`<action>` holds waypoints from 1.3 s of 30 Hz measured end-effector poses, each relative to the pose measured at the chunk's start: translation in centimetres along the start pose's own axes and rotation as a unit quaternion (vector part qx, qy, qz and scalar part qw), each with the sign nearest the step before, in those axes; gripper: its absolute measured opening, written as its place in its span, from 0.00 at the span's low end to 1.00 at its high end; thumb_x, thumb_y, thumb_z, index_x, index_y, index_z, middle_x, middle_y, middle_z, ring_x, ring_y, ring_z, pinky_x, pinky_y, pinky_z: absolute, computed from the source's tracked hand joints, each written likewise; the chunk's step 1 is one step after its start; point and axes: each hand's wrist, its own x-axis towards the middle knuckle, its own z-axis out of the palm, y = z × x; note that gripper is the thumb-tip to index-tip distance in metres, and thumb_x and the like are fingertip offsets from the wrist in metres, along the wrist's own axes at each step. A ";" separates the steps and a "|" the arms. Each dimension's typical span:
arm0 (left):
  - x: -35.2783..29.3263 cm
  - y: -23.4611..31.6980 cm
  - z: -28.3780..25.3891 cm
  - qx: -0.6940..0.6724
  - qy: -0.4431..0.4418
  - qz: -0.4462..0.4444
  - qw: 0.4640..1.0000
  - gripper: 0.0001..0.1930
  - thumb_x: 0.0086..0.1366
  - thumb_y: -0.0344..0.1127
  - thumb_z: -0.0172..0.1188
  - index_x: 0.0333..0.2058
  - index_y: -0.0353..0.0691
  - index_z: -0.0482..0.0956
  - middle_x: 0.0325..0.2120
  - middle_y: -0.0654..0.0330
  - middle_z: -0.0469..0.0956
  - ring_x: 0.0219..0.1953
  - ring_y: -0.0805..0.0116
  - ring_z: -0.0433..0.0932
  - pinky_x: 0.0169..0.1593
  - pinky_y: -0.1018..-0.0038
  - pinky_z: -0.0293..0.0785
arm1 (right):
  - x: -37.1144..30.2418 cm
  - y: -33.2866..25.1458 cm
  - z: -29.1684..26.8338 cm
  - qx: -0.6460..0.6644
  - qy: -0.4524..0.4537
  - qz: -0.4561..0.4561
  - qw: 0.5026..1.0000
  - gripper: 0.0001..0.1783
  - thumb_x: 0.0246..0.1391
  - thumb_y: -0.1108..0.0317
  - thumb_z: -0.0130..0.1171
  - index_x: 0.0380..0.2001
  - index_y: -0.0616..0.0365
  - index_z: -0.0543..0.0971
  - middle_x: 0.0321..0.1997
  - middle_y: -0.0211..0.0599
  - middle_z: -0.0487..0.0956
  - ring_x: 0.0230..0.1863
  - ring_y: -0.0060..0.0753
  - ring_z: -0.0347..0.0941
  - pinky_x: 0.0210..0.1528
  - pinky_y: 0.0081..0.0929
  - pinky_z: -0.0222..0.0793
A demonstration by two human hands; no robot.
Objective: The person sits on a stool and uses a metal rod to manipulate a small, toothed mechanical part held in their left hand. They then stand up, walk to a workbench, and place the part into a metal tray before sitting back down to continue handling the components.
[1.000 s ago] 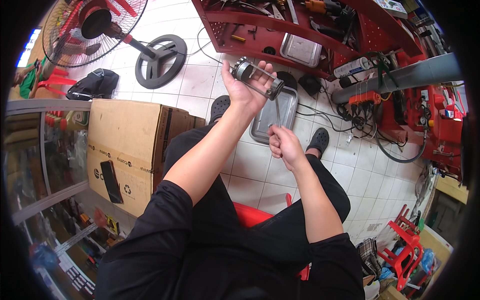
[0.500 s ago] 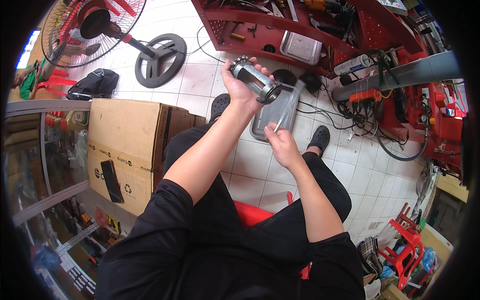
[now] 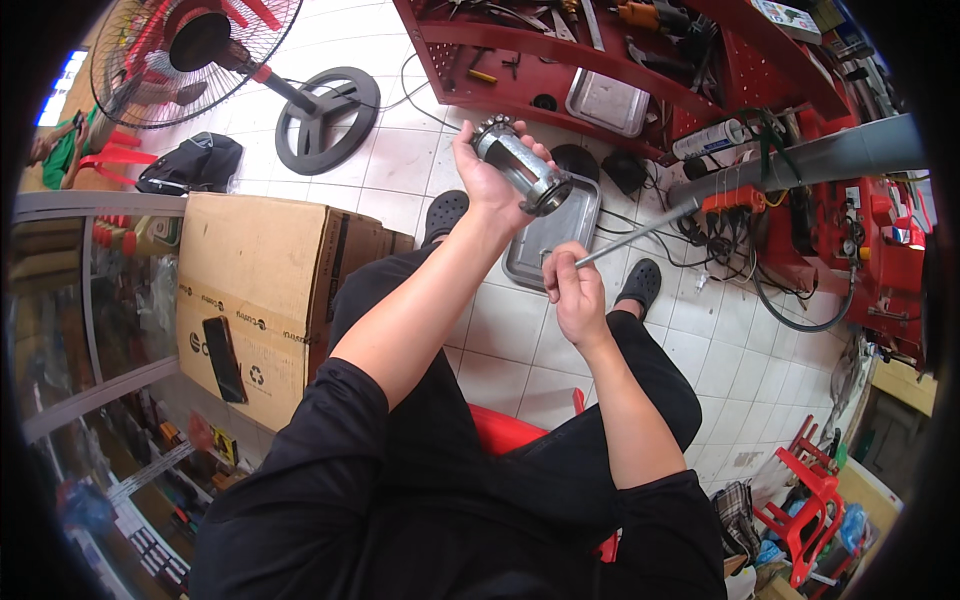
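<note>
My left hand [image 3: 488,188] holds a grey metal cylindrical part [image 3: 522,166] from below, the fingers curled round its far side. The part has ringed, lugged ends and a dark lengthwise recess; its length slants down to the right. My right hand [image 3: 578,292], lower and to the right, is closed in a pinch on one end of a thin grey metal rod [image 3: 640,231]. The rod points up and to the right, apart from the cylindrical part. Below both hands a grey metal tray [image 3: 545,238] lies on the tiled floor.
A cardboard box [image 3: 250,255] with a black phone [image 3: 224,360] on it stands at left, by a glass cabinet [image 3: 100,210]. A standing fan [image 3: 325,120] is far left. Tools fill a red cart [image 3: 500,85] ahead; cables [image 3: 690,235] and red machinery [image 3: 870,250] are at right.
The rod in my right hand has swung from pointing steeply upward to slanting right, away from the cylindrical part. My right hand has turned and shifted slightly right. The left hand keeps its hold.
</note>
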 end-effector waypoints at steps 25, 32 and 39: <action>0.5 0.0 -1.2 -0.030 -0.119 -0.097 0.988 0.28 0.54 0.64 0.49 0.34 0.43 0.70 0.20 0.69 0.68 0.25 0.73 0.70 0.30 0.72 0.68 | 0.6 -0.6 0.2 -0.197 0.011 -0.084 0.977 0.15 0.60 0.63 0.47 0.34 0.66 0.76 0.31 0.49 0.78 0.36 0.39 0.75 0.40 0.28 0.67; 0.8 0.0 -1.6 -0.014 -0.171 -0.125 0.977 0.27 0.53 0.65 0.49 0.34 0.44 0.70 0.20 0.70 0.68 0.25 0.73 0.70 0.31 0.71 0.68 | 0.5 -0.7 -0.4 -0.408 -0.101 0.074 0.904 0.16 0.59 0.59 0.47 0.34 0.61 0.76 0.27 0.52 0.77 0.34 0.54 0.74 0.37 0.41 0.68; 0.8 0.1 -1.4 0.010 -0.177 -0.129 0.976 0.29 0.53 0.66 0.50 0.35 0.43 0.70 0.20 0.69 0.68 0.25 0.71 0.71 0.34 0.69 0.70 | 0.7 -0.8 -0.8 -0.466 -0.145 0.109 0.866 0.15 0.58 0.58 0.47 0.33 0.59 0.76 0.31 0.54 0.77 0.38 0.55 0.74 0.39 0.45 0.67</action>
